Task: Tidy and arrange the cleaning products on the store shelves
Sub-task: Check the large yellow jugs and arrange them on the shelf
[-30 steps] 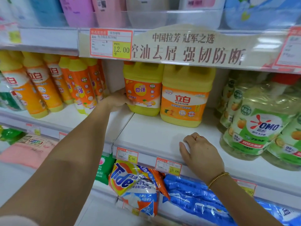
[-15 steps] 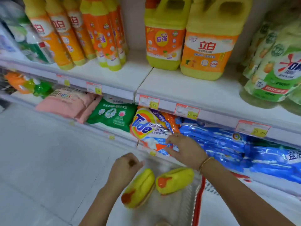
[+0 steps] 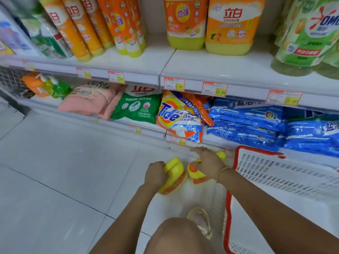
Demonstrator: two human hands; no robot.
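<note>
Two yellow detergent jugs with orange caps lie on their sides in a white basket with a red rim (image 3: 228, 208) on the floor. My left hand (image 3: 155, 174) is closed around the handle of the left jug (image 3: 173, 177). My right hand (image 3: 208, 161) rests on top of the right jug (image 3: 196, 176), fingers stretched out over it. On the middle shelf (image 3: 220, 68) above stand two matching large yellow jugs (image 3: 185, 22) (image 3: 233, 24) side by side.
Slim orange bottles (image 3: 117, 28) fill the shelf's left, green OMO bottles (image 3: 308, 33) its right. On the lowest shelf lie pink, green, Tide (image 3: 176, 114) and blue (image 3: 247, 121) bags. My knee (image 3: 176, 235) is under my arms. Grey floor tiles (image 3: 64, 171) spread left.
Both hands came down from the middle shelf to the basket. The left hand has closed on the left jug's handle, and the right hand has dropped onto the right jug.
</note>
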